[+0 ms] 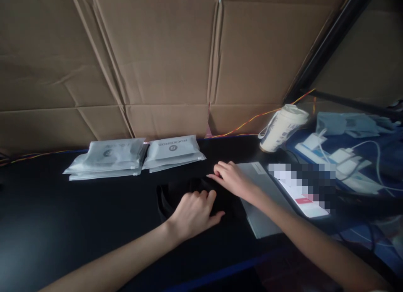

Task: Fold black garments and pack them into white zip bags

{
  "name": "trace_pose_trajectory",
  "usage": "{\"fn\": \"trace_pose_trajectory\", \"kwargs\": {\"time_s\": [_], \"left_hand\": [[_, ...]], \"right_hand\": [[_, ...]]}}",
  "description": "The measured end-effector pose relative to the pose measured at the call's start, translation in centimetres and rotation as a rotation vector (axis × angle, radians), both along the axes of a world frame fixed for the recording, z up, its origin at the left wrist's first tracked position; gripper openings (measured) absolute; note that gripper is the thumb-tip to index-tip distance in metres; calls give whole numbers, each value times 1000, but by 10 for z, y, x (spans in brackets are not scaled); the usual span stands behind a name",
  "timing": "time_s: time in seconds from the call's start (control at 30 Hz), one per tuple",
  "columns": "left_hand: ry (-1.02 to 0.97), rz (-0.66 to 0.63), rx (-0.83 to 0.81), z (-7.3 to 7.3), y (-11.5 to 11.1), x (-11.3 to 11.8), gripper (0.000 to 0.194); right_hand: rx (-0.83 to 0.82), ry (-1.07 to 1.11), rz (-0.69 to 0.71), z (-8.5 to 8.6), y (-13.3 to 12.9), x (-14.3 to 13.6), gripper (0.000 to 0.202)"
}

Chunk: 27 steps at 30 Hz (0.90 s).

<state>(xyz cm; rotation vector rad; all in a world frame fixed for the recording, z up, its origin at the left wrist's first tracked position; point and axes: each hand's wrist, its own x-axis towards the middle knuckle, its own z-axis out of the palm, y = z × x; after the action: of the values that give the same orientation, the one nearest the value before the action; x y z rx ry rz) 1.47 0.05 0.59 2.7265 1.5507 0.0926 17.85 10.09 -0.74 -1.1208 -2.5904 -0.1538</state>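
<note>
A piece of folded black cloth [170, 195] lies in front of me on the black table, hard to tell apart from its surface. My left hand [194, 212] is on its near side, with curled fingers pressed into the fabric and the thumb pointing right. Beyond it, my right hand [231, 178] is at the far right part of the cloth. Its fingers are bent in and its thumb points left along the fabric; the exact grip is hidden. Beneath my right wrist and forearm lies a flat, frosted plastic bag [262, 225].
Two stacks of frosted zip bags, a left stack [107, 157] and a right stack [173, 152], lie at the back by the cardboard wall [163, 53]. To the right are a lidded cup [281, 130], a lit phone [315, 210] and a power strip [362, 183] with white cables.
</note>
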Motion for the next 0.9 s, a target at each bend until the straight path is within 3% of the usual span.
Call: {"fn": "trace_pose_trajectory", "kwargs": {"time_s": [0.17,0.37,0.5,0.6,0.73,0.83,0.9], "left_hand": [[-17,-74,79,-4,-5,5,19],[-3,-34,-16,-3,3,11,17],[-241,78,-110,10,5,-2,15],[-497,242,-137,28,-6,-30,17],[-685,580,-36,45,-35,-89,29],[-656,829,-15,43,-63,-139,34],[-582,907,-67,33,-84,-171,34]], "right_hand": [[29,57,-13,-11,0,-2,28],[8,131,-23,-13,0,-2,17],[-31,135,2,-14,2,1,18],[-44,105,6,-13,2,2,19],[-52,109,-1,-11,0,2,16],[-12,108,11,-12,-2,2,15],[26,100,19,-12,-2,3,16]]}}
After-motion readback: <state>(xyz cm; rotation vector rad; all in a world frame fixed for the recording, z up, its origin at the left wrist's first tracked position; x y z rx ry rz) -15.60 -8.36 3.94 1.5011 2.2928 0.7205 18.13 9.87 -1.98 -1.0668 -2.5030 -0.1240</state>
